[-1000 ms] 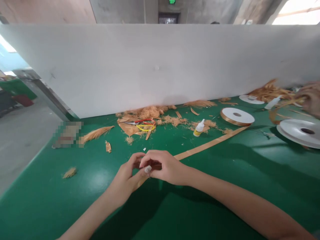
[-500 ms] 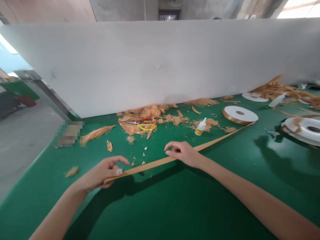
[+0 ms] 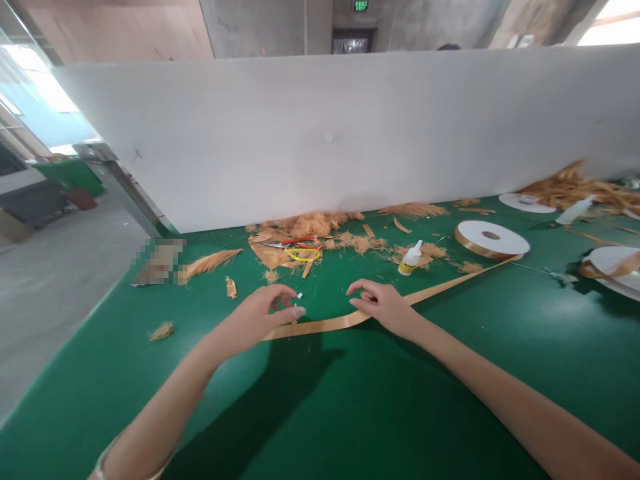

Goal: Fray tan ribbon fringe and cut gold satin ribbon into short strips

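Note:
A shiny tan ribbon [image 3: 320, 327] runs from a white spool [image 3: 503, 235] across the green table to my hands. My left hand [image 3: 255, 317] is at its loose end, thumb and index finger apart and curved; the ribbon goes in under the palm, where the lower fingers are hidden. My right hand [image 3: 385, 307] is curled over the ribbon further along, its gripping fingers out of sight below. Between the hands the ribbon sags and bends; from my right hand to the spool it runs nearly straight.
Scissors [image 3: 303, 250] with red and yellow handles lie among tan fibre scraps [image 3: 313, 225]. A small white glue bottle [image 3: 411, 259] stands behind my right hand. More spools [image 3: 613, 270] and another bottle [image 3: 575, 210] are at the right. A white partition [image 3: 300, 147] borders the table's back.
My left hand has moved right, towards my right hand, bringing the ribbon's end along. The stretch of ribbon between the hands has gone from straight to slack. The view has shifted slightly.

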Motion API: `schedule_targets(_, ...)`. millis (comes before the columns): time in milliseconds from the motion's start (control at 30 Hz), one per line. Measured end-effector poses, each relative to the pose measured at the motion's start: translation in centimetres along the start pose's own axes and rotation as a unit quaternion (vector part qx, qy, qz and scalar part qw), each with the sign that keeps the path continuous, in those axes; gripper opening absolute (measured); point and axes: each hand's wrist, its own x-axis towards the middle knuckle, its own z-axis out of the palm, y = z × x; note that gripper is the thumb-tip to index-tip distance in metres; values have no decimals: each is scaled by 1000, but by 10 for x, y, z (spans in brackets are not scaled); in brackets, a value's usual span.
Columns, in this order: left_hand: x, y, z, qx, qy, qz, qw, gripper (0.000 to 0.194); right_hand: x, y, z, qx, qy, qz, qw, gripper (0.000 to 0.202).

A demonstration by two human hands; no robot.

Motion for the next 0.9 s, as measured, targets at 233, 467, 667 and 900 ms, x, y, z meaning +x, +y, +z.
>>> schedule_targets(233,36,64,89,324,39,125,937,47,-10,-15,12,207,36,19,977,14)
schedule_targets(467,26,59,73,425,-24,94,900,26,-16,-20,-5,145,-62,10,987,20)
schedule_targets(667,5,39,20,475,-76,33,876,24,-23,5,-46,-144,-106,62,982,40)
schedule_targets(900,-25,-3,-12,193,-154,-47,968,33,-42,70,-100,-322,14,106,941,18)
